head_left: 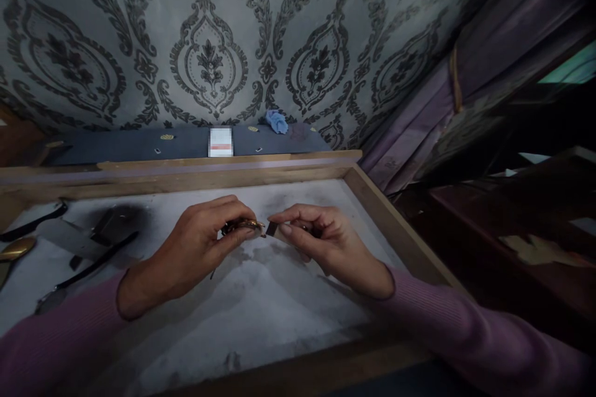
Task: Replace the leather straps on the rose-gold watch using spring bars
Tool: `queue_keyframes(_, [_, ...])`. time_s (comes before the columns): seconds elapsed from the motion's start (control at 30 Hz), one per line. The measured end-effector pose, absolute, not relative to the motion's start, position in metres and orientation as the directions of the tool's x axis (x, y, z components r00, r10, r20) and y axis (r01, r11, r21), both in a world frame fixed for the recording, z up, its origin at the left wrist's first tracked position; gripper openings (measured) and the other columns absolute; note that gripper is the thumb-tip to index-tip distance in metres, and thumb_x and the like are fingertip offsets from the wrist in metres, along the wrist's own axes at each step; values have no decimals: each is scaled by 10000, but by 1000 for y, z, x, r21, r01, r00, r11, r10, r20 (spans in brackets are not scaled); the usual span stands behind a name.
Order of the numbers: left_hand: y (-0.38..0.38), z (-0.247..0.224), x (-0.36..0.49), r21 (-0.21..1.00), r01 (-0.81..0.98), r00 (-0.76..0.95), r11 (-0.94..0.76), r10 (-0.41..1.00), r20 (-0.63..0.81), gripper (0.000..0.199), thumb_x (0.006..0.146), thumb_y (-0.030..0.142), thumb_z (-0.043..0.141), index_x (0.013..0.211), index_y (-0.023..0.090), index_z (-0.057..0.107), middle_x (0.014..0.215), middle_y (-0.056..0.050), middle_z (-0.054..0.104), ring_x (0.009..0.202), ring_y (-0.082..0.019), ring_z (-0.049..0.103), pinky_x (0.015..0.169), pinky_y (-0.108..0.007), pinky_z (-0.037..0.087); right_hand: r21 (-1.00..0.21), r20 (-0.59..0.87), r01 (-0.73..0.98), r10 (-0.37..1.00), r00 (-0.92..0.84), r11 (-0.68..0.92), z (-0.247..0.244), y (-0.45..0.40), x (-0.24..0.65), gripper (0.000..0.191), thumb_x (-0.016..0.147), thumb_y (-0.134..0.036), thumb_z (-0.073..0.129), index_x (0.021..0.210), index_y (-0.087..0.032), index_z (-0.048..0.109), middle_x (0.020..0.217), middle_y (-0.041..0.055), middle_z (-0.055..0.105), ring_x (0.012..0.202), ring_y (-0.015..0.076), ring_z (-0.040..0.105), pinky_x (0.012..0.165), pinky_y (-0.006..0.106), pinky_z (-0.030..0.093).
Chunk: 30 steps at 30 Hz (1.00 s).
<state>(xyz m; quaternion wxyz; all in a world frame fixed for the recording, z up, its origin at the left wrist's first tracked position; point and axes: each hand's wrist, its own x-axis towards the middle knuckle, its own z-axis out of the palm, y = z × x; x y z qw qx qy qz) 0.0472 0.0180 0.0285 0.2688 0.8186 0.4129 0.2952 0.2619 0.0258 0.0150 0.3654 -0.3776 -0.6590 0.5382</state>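
My left hand (198, 245) is closed around a gold-coloured watch (242, 226), its rim showing between thumb and forefinger. Pinched between the thumb and fingertips of my right hand (326, 239) is a small dark flat rectangular piece (272, 228). The piece and the watch are close together over the white-lined wooden tray (372, 208); whether they touch I cannot tell. My curled right fingers hide whatever else may be in that palm.
Left in the tray lie a black strap (100, 260), another dark strap (37, 223), a gold oval object (17, 249) and a dark block (112, 223). Behind the tray's back edge are a blue crumpled cloth (277, 122) and a white card-like item (220, 142). A purple curtain (419, 111) hangs at right.
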Motion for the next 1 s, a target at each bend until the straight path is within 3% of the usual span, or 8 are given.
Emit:
queue_keyframes(0.63, [17, 28, 48, 667, 517, 492, -537, 824, 282, 76, 900, 193, 564, 894, 183, 639, 783, 25, 592, 693, -103, 536, 604, -220, 377, -976, 91, 139, 886, -454, 171, 15, 25, 260, 209, 849, -287, 583, 942, -125, 677, 515, -68, 419, 416, 45, 323, 388, 185, 257])
queue_keyframes(0.77, [17, 29, 48, 668, 518, 493, -534, 825, 277, 83, 903, 188, 556, 877, 177, 634, 780, 23, 586, 693, -103, 534, 608, -221, 375, -947, 156, 178, 868, -471, 267, 14, 24, 260, 196, 857, -259, 557, 934, -131, 684, 567, -40, 489, 444, 54, 340, 414, 196, 272])
queue_keyframes(1.0, [17, 26, 48, 665, 548, 501, -508, 836, 225, 101, 894, 176, 546, 866, 173, 643, 756, 20, 584, 671, -111, 528, 595, -234, 359, -873, 211, 281, 829, -518, 398, 5, 25, 261, 230, 865, -231, 512, 954, -145, 706, 698, 32, 637, 586, 111, 500, 532, 229, 382])
